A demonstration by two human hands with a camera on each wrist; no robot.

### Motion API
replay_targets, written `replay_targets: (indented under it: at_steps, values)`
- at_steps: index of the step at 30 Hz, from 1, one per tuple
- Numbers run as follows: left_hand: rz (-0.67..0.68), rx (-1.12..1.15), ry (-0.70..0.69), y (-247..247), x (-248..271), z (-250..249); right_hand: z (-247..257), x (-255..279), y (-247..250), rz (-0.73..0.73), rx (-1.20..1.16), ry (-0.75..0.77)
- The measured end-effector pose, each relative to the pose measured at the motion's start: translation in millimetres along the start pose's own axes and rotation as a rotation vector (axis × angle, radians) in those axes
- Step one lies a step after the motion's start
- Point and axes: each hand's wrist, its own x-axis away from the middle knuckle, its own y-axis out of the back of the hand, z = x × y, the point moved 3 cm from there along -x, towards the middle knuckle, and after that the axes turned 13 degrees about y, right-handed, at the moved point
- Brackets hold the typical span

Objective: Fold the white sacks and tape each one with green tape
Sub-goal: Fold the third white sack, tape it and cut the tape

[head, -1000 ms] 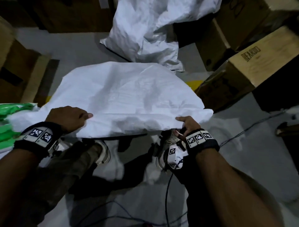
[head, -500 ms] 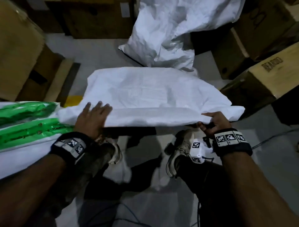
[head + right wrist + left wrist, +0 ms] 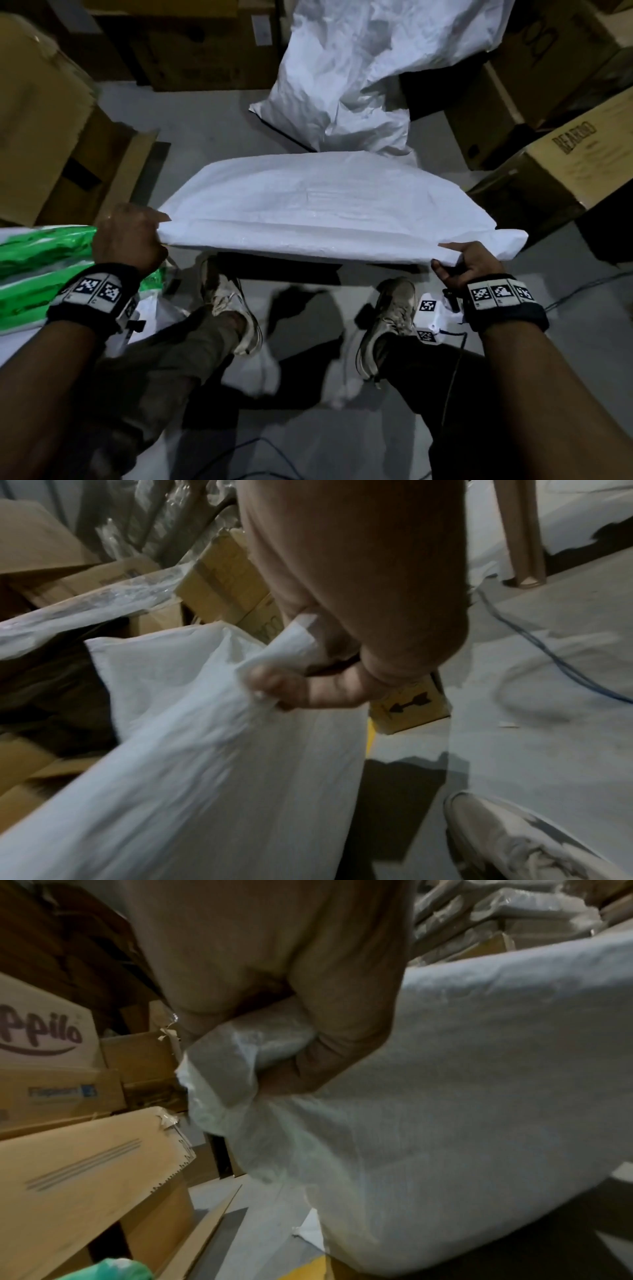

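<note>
The left hand [image 3: 128, 240] is closed in a fist around the near left corner of the white sack [image 3: 329, 205]; the left wrist view shows its fingers [image 3: 342, 1031] curled over a bunched wad of the woven cloth. The right hand [image 3: 469, 265] pinches the near right corner, thumb on top and fingers below, and the right wrist view shows the cloth edge caught between thumb and forefinger [image 3: 308, 688]. Between the two hands the sack's near edge is stretched level across the centre of the frame, lifted above two shoes [image 3: 233, 308] and casting a dark shadow on the grey floor [image 3: 205, 137].

The sack is plain white woven plastic, lightly creased, doubled over so that a narrow band runs along its near edge, and it lies broad and flat toward the upper middle of the frame.

A second white sack [image 3: 359, 68], crumpled and unfolded, stands heaped at the top centre, just beyond the held one. At the left edge a pile of folded sacks [image 3: 30, 308] shows two green tape bands [image 3: 37, 246]. Cardboard boxes [image 3: 565, 171] crowd the upper left, top and right; at least five can be counted. A thin cable [image 3: 582, 291] trails over the floor at the right.
</note>
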Motion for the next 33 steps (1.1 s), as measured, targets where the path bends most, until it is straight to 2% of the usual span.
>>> replay_targets:
  at_steps: [2,5,8,13,14,16,17,19,21,23,26,28,30,31,32,33]
  values:
    - [0.046,-0.005,0.008,-4.9,-1.2,-1.3,-3.8,8.1,-4.7,0.010,0.098,-0.073]
    - [0.107,-0.053,-0.093,-10.4,-0.6,-12.0,-31.2,35.4,-29.0,0.182,0.119,-0.213]
    - [0.120,-0.147,-0.086,-10.2,-1.0,-18.0,-65.9,59.2,-53.6,0.236,0.157,-0.332]
    - [0.168,-0.222,-0.106,-9.8,-1.3,-10.7,-81.3,63.9,-70.6,0.203,0.230,-0.233]
    - [0.156,-0.225,-0.103,-7.9,1.3,-11.9,-82.1,63.4,-70.7,0.181,0.236,-0.210]
    - [0.044,-0.134,-0.107,-0.3,7.8,-18.6,-82.9,62.9,-71.3,0.146,0.241,-0.176]
    - [-0.033,-0.066,-0.138,6.6,12.6,-25.0,-83.2,63.4,-72.8,0.145,0.244,-0.165]
    - [-0.097,0.054,-0.335,9.1,25.8,-44.7,-81.2,68.0,-77.5,0.143,0.243,-0.149]
    - [-0.068,0.086,-0.574,2.1,46.8,-77.6,-79.3,71.2,-81.8,0.128,0.222,-0.137]
    - [-0.024,0.056,-0.715,-9.5,65.0,-111.4,-77.5,73.6,-84.9,0.127,0.200,-0.121]
    - [-0.095,0.013,-0.753,-21.5,69.0,-140.0,-75.7,81.7,-88.2,0.141,0.174,-0.101]
    - [-0.096,0.004,-0.690,-19.1,58.7,-148.0,-72.5,92.9,-89.8,0.177,0.168,-0.078]
    - [-0.014,0.011,-0.611,-12.8,51.3,-152.6,-67.5,106.0,-94.1,0.290,0.308,0.036]
    - [0.040,-0.003,-0.570,-11.9,49.7,-154.9,-65.0,114.4,-97.9,0.401,0.511,0.179]
    - [0.072,-0.030,-0.549,-12.5,49.6,-157.0,-64.8,122.9,-102.1,0.529,0.779,0.393]
    - [0.098,-0.060,-0.538,-14.1,49.7,-159.3,-68.9,128.1,-104.5,0.637,1.052,0.673]
